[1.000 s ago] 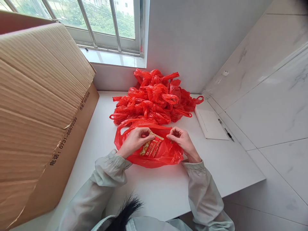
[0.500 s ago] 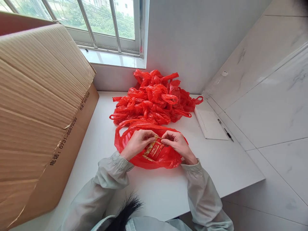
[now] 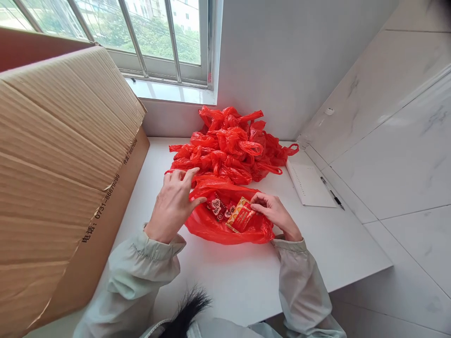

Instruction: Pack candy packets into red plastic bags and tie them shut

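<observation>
A red plastic bag (image 3: 207, 230) lies spread on the white table, its mouth facing up. Inside it rest dark red packets (image 3: 219, 207) with white heart-shaped labels. My right hand (image 3: 275, 213) pinches the upper corner of a red and gold packet (image 3: 241, 215) over the bag. At the bag's left side, my left hand (image 3: 174, 202) is raised with thumb and fingers apart and nothing between them. Its fingertips are near the bag's left edge; whether they touch it I cannot tell.
Several knotted red bags (image 3: 229, 145) are heaped against the wall. A large cardboard box (image 3: 66, 178) stands at the left. At the right are a white notepad (image 3: 310, 183), a black pen (image 3: 333, 193) and a clear bottle (image 3: 313, 126).
My left hand has let go of the packet and moved left, its fingers spreading. The right hand still holds the packet. Dark red packets inside the bag have come into view.
</observation>
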The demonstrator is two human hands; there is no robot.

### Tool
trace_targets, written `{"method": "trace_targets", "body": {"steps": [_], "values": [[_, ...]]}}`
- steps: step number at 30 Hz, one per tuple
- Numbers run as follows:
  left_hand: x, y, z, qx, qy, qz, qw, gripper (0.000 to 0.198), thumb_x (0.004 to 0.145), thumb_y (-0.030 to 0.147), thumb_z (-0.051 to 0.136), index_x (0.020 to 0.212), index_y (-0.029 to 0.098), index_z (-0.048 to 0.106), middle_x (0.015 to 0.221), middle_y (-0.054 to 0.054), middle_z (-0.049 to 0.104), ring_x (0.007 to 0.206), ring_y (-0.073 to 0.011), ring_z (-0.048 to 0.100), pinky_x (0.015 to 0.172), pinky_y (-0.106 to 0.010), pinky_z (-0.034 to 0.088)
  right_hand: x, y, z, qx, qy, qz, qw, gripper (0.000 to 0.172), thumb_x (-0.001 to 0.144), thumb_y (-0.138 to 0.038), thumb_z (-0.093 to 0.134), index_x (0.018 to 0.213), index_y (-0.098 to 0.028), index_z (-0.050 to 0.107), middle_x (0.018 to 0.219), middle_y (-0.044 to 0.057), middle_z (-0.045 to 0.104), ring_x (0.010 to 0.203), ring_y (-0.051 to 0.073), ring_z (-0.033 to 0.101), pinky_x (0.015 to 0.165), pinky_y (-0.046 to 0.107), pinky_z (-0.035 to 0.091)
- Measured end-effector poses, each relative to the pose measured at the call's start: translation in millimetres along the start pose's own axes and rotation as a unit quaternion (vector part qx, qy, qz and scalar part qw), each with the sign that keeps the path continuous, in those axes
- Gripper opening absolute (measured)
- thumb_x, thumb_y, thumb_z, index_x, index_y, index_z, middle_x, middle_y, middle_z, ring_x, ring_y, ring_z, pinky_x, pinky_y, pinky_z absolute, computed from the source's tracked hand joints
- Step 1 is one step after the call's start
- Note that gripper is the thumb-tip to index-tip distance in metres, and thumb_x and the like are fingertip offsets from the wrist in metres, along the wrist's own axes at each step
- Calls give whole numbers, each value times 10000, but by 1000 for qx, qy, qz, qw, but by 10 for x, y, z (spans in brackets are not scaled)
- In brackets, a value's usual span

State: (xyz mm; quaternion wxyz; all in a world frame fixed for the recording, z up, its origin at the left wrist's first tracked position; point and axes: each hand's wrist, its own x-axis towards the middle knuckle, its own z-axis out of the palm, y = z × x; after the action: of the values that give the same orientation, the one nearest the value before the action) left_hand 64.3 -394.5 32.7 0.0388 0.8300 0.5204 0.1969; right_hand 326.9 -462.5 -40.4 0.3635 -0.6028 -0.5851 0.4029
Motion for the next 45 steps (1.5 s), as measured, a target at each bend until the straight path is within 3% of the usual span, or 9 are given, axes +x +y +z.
{"method": "trace_targets", "body": {"steps": [3,8,12,17,23,26,30,39,45], "values": [[4,-94,10,-25,-81,-29,996,378,866,315,587,1213,170,558,1037,-96,675,898,-258,632,752,-344,473,21,35,40,-91,40,-1,995,107,857,-232,520,840,-194,618,818,4,657,757,162,603,707,285,446],[9,-87,-39,-72,-49,-13,996,255,885,373,510,1021,198,635,878,-31,712,747,-206,635,677,-298,416,79,-40,262,-279,154,-63,946,170,895,-152,518,968,-201,664,1012,82,666,998,244,586,877,374,451],[1,-38,-69,-112,-56,-8,992,278,848,358,533,1058,202,629,912,-28,718,764,-193,636,668,-274,412,135,-183,557,-247,102,-150,952,130,930,-265,562,971,-218,676,960,59,669,967,239,568,860,366,479],[-9,-22,-78,-131,-64,7,989,305,843,368,547,1072,185,630,857,-27,712,696,-178,610,643,-270,399,221,-189,841,-269,61,-166,947,386,819,-356,718,1150,-175,635,1025,98,678,1007,295,518,853,430,487],[-11,-48,-72,-146,-54,25,987,256,852,346,540,1025,189,647,853,-16,713,702,-164,613,644,-259,398,163,-219,598,-213,64,-192,956,365,769,-201,719,1123,-182,632,1045,62,672,992,246,544,883,383,467],[-15,-46,-56,-140,-51,27,988,258,859,357,529,1020,195,647,827,-11,710,691,-164,611,639,-261,398,76,-257,443,-200,-24,-200,959,298,780,-239,714,1068,-195,651,959,30,680,877,200,564,801,329,465],[-24,-8,-56,-134,-70,30,988,264,857,364,515,1008,194,648,780,-8,701,672,-171,608,620,-267,399,31,-221,483,-246,-126,-205,939,234,765,-235,717,992,-192,681,920,35,669,875,199,555,805,323,455],[-24,12,-84,-124,-72,36,989,284,865,389,529,1054,209,641,663,20,655,659,-182,617,645,-279,431,82,-92,602,-343,-58,-178,921,558,719,8,518,1238,-183,592,1151,107,573,1094,254,473,966,416,460],[-76,-26,-193,-117,-78,43,989,339,897,416,515,1155,211,596,669,23,638,598,-170,579,627,-281,411,-15,-160,439,-298,24,-184,936,409,813,-106,583,1211,-200,605,1187,96,585,1181,262,466,1036,436,433]]}}
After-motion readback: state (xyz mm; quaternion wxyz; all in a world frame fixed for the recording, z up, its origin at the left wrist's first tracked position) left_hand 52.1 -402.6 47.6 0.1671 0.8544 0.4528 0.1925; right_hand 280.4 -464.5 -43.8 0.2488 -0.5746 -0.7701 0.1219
